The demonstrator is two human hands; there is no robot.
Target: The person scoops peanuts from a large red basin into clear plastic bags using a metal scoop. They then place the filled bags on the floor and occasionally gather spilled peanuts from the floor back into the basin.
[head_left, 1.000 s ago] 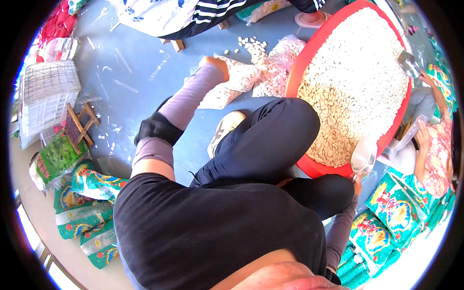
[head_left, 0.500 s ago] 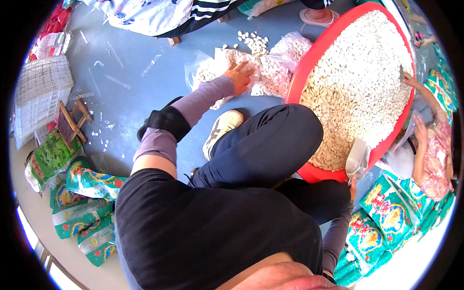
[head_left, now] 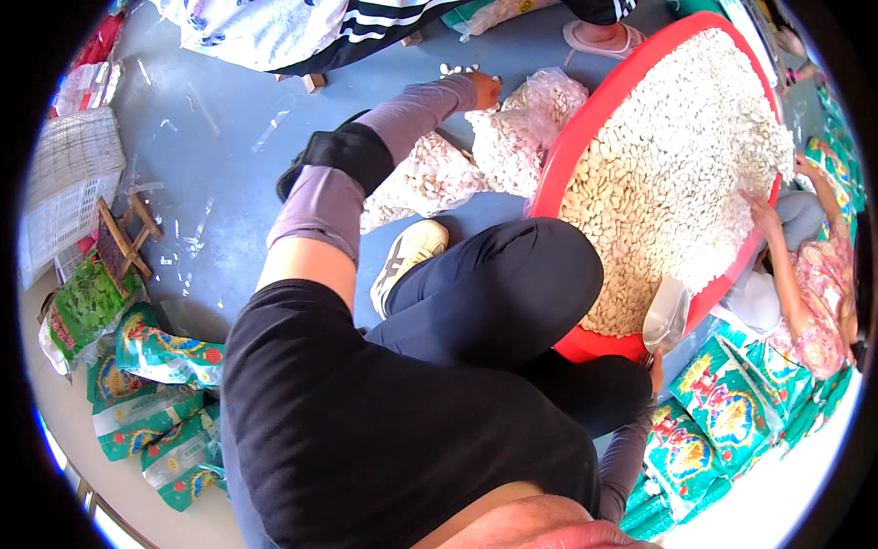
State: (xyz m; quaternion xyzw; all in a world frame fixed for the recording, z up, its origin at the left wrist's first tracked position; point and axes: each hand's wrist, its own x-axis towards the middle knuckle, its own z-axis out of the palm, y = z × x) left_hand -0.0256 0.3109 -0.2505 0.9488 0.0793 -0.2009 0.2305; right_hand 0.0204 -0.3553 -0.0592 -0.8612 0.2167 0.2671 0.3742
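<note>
My left hand (head_left: 487,90) is at the small loose pile of pale, flat oval seeds (head_left: 455,69) on the floor, beyond the bags. Its fingers curl inward; what lies in them is hidden. Under my left forearm rests a clear plastic bag of seeds (head_left: 430,178), and to its right stands another filled bag (head_left: 517,146). Low on the right, my right hand (head_left: 656,371) grips the handle of a metal scoop (head_left: 666,316). The scoop leans on the near rim of a big red tub (head_left: 558,165), which is heaped with the same seeds (head_left: 668,156).
A co-worker's hand (head_left: 761,215) reaches into the tub's far right side. Another person in striped trousers (head_left: 384,27) sits across from me. Green printed sacks (head_left: 722,393) lie at right, more sacks (head_left: 169,412) at left, near a wooden folding stool (head_left: 128,238) and white crates (head_left: 73,183).
My left hand has moved from the clear bag, forward and right, to the loose seeds. My right hand stays on the scoop. The co-worker's hands at the tub have shifted.
</note>
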